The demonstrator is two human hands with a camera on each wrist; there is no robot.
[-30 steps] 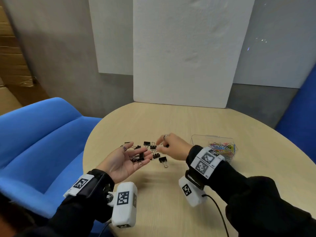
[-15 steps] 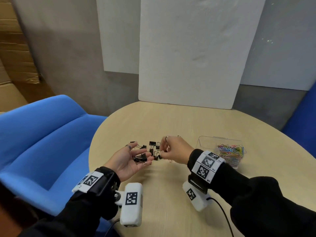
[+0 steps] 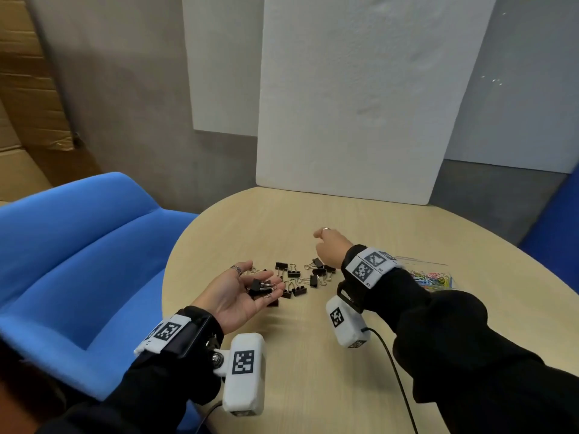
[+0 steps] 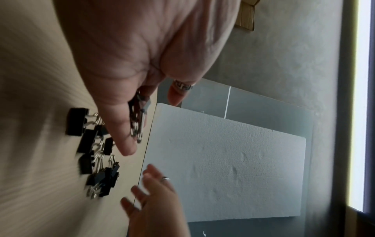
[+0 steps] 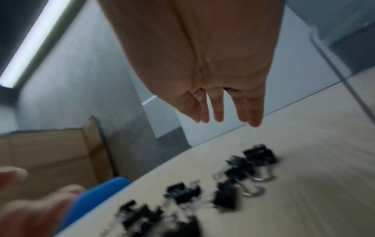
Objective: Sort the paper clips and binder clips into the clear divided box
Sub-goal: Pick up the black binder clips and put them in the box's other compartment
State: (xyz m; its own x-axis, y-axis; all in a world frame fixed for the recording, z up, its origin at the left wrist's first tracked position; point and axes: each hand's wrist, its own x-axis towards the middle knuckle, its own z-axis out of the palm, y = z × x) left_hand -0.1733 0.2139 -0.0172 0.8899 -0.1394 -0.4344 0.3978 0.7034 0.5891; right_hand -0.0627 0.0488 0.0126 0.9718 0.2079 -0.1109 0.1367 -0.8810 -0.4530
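Note:
My left hand (image 3: 247, 288) lies palm up over the table's left edge, fingers loosely straight, with black binder clips (image 3: 260, 288) resting on the palm and fingers; the left wrist view shows these clips (image 4: 139, 118) against the fingers. Several more black binder clips (image 3: 305, 278) lie scattered on the table just right of it. My right hand (image 3: 329, 250) hovers above that pile with its fingers (image 5: 217, 110) straight and nothing in them. The clear divided box (image 3: 434, 278), holding coloured paper clips, stands behind my right forearm, partly hidden.
The round wooden table (image 3: 313, 355) has bare surface towards me and beyond the clips. A white foam board (image 3: 360, 104) leans at its far edge. A blue sofa (image 3: 78, 245) stands to the left, with cardboard boxes (image 3: 25, 104) behind it.
My right hand has moved away from the left palm, back and to the right above the loose clips, and its fingers have spread out. The left hand keeps its clips.

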